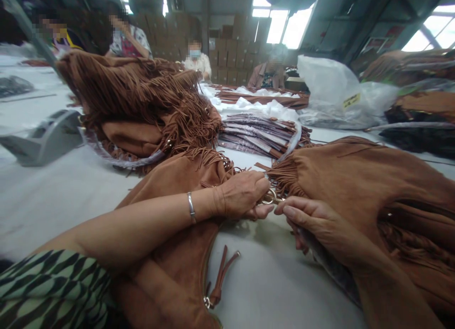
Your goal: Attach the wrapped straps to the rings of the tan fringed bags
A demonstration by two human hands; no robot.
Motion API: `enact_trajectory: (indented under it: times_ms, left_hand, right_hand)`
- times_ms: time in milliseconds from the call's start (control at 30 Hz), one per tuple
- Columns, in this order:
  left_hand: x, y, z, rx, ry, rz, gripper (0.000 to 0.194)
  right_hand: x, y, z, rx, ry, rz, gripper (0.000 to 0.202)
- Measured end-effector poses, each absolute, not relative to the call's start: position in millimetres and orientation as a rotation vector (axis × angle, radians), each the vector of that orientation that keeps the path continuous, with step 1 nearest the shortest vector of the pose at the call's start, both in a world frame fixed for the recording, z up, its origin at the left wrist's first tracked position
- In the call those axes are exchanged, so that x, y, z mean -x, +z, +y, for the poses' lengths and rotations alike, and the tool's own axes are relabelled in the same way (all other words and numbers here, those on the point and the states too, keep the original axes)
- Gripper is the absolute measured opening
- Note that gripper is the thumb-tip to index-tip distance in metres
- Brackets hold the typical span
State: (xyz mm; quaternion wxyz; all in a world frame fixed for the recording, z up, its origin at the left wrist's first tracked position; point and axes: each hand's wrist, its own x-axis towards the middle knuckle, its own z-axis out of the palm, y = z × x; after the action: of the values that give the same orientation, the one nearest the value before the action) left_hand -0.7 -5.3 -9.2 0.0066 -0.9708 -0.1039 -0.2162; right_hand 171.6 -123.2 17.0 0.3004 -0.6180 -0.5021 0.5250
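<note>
My left hand (245,194) is closed around gold metal hardware at the edge of a brown suede bag (177,253). A gold ring (269,196) shows between my two hands. My right hand (313,220) pinches a gold clasp (279,201) beside that ring; a plastic-wrapped strap (329,267) runs down from under this hand. Below my left hand, a zipper pull with brown leather strips (221,281) hangs from the bag's zipped edge. To the right lies another brown suede bag (348,172) with fringe.
Fringed brown bags (142,96) are piled behind my left arm, near a grey tape dispenser (42,134). Wrapped straps (252,134) lie mid-table. A clear plastic bag (330,92) stands at back right. Several people sit across the table, before stacked cartons (231,54).
</note>
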Motion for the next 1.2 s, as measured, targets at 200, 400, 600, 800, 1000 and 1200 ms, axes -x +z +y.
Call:
enact_trajectory:
  times_ms: [200, 400, 600, 800, 1000, 1200]
  left_hand:
    - [-3, -10, -5, 3.086, -0.57, -0.346, 0.032]
    - [-2, -12, -17, 3.012, -0.472, -0.644, 0.043]
    - [-2, -16, -23, 2.994, -0.495, -0.756, 0.039]
    - [-5, -21, -20, 2.911, -0.547, -0.672, 0.037]
    - [-5, -20, -18, 2.885, -0.587, -0.507, 0.036]
    - [-6, -17, -18, 3.048, -0.529, -0.372, 0.03]
  right_hand:
    - [-176, 17, -122, 1.791, 1.363, -1.569, 0.029]
    - [-190, 9, -125, 1.771, 1.316, -1.898, 0.014]
    - [-189, 9, -128, 1.877, 1.188, -1.87, 0.025]
    - [-184, 22, -133, 1.749, 1.327, -1.413, 0.034]
    - [-179, 23, -130, 1.764, 1.27, -1.377, 0.035]
    - [-176, 21, -127, 1.793, 1.168, -1.482, 0.032]
